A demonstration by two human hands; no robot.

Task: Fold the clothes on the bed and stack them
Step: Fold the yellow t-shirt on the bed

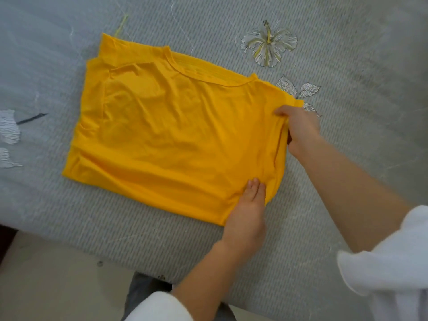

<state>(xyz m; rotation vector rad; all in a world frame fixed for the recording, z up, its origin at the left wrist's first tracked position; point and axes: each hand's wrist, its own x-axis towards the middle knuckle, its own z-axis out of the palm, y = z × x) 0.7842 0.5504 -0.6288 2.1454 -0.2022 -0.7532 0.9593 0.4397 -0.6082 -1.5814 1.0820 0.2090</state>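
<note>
A yellow T-shirt [166,133] lies folded into a rough rectangle on the grey bed [347,54], neckline toward the far side. My right hand [298,128] pinches the shirt's right edge, thumb on top and fingers under the fabric. My left hand [247,209] grips the near right corner, fingers extended on the cloth with the thumb tucked under the edge. Both sleeves of the shirt are tucked in on the left side.
The bedcover has embroidered flowers at the far right [268,42] and the left edge [9,130]. The bed's near edge runs diagonally across the bottom, with beige floor [58,286] below. My white sleeves [389,269] show at the bottom right.
</note>
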